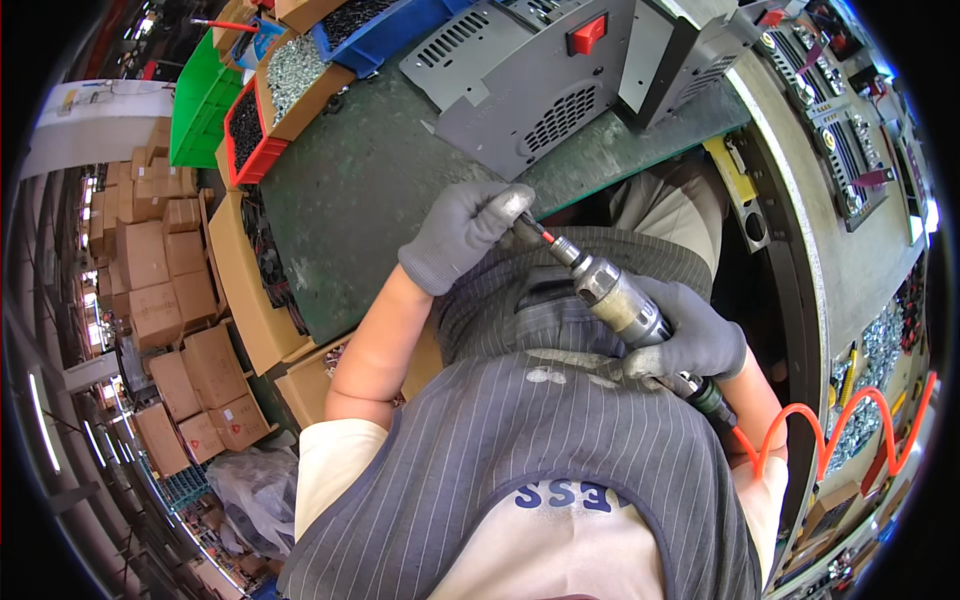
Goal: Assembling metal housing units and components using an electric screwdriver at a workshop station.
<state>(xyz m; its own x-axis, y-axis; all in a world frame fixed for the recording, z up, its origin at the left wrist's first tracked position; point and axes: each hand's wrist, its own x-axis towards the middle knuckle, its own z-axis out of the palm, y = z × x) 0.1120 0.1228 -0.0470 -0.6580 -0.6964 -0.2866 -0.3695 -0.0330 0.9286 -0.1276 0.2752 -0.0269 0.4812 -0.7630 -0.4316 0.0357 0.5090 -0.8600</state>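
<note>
The driver (620,300) is gripped by the right hand (690,335), its long axis slanting up-left; its tip is pinched by the left hand (465,232), above the lap, near the counter (370,190).

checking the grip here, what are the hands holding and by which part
The right hand grips the pneumatic screwdriver around its metal body; the left hand pinches its bit tip.

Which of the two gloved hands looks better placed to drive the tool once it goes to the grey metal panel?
Probably the right hand: it grips the body of the pneumatic screwdriver. The left hand only pinches at its bit tip, so it seems suited to guiding.
</note>
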